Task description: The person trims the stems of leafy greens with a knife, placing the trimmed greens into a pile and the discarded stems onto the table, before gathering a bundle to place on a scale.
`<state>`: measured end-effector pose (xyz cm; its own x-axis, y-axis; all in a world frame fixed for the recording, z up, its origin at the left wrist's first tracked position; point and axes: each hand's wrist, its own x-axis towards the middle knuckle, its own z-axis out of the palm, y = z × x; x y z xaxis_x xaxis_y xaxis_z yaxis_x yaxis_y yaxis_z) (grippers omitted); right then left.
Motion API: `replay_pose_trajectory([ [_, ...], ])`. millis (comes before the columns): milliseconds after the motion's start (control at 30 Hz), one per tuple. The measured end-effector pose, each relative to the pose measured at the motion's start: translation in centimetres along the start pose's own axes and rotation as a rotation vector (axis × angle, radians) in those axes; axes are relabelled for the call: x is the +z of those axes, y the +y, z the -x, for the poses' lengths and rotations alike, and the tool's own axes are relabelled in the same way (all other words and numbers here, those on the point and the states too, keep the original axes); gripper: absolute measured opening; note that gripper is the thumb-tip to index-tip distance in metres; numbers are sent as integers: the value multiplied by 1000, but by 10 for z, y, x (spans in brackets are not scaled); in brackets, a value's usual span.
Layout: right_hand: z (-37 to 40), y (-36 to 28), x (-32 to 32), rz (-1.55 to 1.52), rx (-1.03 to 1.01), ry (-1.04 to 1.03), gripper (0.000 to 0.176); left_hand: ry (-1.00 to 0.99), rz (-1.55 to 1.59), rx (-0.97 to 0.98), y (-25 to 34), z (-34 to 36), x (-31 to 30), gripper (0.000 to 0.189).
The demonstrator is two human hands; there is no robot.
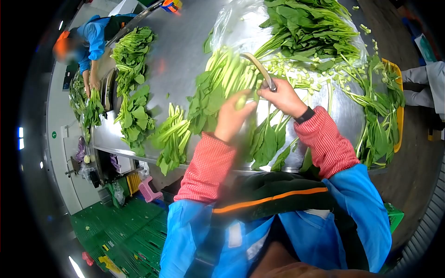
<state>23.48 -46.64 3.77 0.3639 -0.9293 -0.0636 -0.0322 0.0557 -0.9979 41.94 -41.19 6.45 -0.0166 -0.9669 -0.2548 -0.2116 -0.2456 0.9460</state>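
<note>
My left hand [230, 116] grips a bunch of leafy greens [218, 85] by its pale stems on the steel table [181, 51]. My right hand [283, 96] holds a knife [259, 69] whose curved blade reaches up over the stem ends of that bunch. The left hand and the bunch are blurred. Cut stem pieces [301, 76] lie scattered just beyond my right hand.
A big heap of greens [308, 28] lies on clear plastic at the far side. More greens [378, 116] lie right, over a yellow crate [398, 111]. Trimmed bundles [171, 136] and rows [132, 88] lie left. Another person [88, 46] handles greens at the table's far left end.
</note>
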Motion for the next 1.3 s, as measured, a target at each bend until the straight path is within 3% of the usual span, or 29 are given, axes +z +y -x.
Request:
replay_pose_trajectory([
  [67, 15, -18, -1, 97, -24, 51, 17, -37, -122, 27, 6, -2, 7, 30],
  [100, 22, -24, -4, 144, -34, 81, 17, -72, -33, -9, 11, -2, 8, 30],
  [133, 28, -29, -8, 428, -239, 165, 15, -108, 57, -45, 14, 0, 9, 30],
  [233, 42, -31, -20, 844, -474, 217, 13, -167, 236, -140, 23, 8, 12, 28],
  [367, 42, 17, -39, 996, -270, 120, 15, -145, 310, -203, 28, 17, 6, 29],
  [467, 30, 30, -39, 767, -127, 166, 21, -99, 273, -175, 22, 22, -8, 26],
  [533, 14, 32, -27, 538, -48, 196, 29, -122, 475, -229, 27, 30, -11, 26],
  [567, 0, 42, -17, 420, -172, 247, 35, -136, 575, -253, 33, 34, -12, 25],
  [700, -61, 47, 13, 266, 189, 170, 45, -151, 618, -244, 38, 41, -29, 24],
  [733, -76, 55, 18, 235, 259, 166, 46, -73, 652, -225, 31, 39, -29, 21],
  [833, -96, 67, 32, 244, 332, 172, 50, -76, 494, -181, 13, 39, -53, 22],
  [867, -93, 71, 35, -66, 329, 245, 26, 23, 420, -180, 6, 39, -59, 20],
  [900, -85, 45, 31, -172, 429, 209, 22, 48, 359, -180, 6, 39, -65, 19],
  [1033, -44, 0, 6, -478, 298, -9, 21, 117, 219, -179, 20, 37, -63, 15],
  [1100, -23, -25, -5, -518, 214, -15, 21, 97, 197, -139, 38, 33, -47, 19],
  [1133, -15, -35, -8, -391, 182, 9, 21, 66, 150, -120, 43, 31, -38, 29],
  [1167, -6, -40, -11, -264, 149, 36, 20, 78, 99, 67, 32, 22, -27, 32],
  [1233, 9, -43, -10, -94, 22, 87, 22, 35, -125, 241, 41, 13, -6, 34],
  [1300, 24, -41, -4, -32, -91, 196, 22, -31, -103, 132, 50, 14, 18, 33],
])
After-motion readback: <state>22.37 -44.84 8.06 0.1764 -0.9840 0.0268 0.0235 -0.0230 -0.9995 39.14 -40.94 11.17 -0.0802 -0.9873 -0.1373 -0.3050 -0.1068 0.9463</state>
